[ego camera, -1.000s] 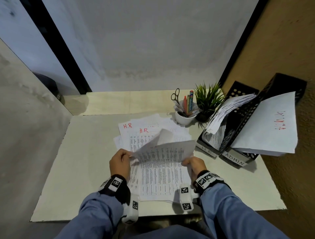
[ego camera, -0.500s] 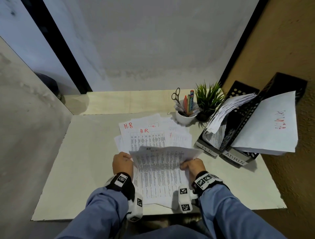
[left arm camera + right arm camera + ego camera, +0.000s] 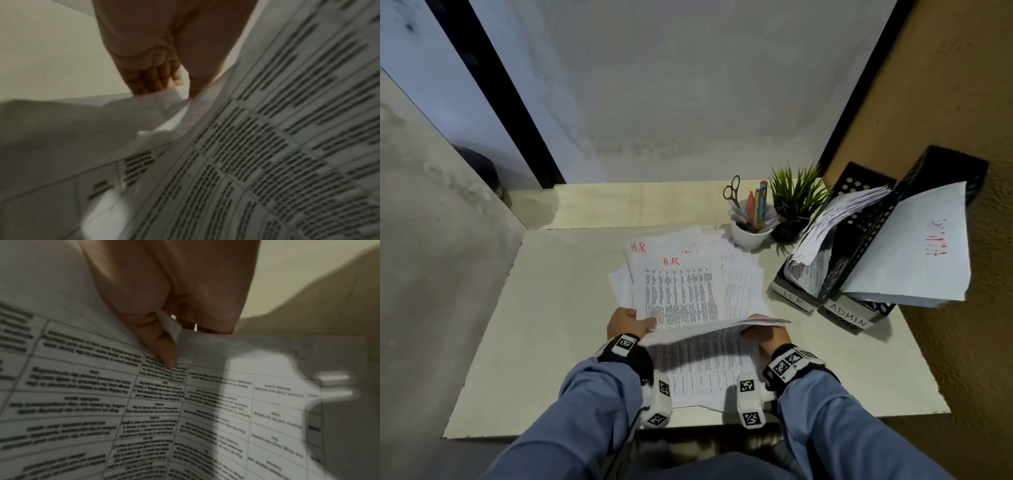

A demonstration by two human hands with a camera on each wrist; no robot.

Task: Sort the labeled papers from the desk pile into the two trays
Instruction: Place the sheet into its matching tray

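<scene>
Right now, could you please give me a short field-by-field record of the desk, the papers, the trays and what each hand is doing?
left hand: pinches left edge of the held sheet
right hand: pinches its right edge
held sheet: printed table, lifted near the desk's front edge
desk pile: loose sheets, two marked H.R in red
HR tray: holds a thick stack
ADMIN tray: holds sheets with red writing
desk: also carries pen cup, plant

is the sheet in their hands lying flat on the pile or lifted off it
Lifted. The held sheet is raised and curled above the desk pile, its far edge in the air, with the left hand and right hand each pinching a side.
</scene>
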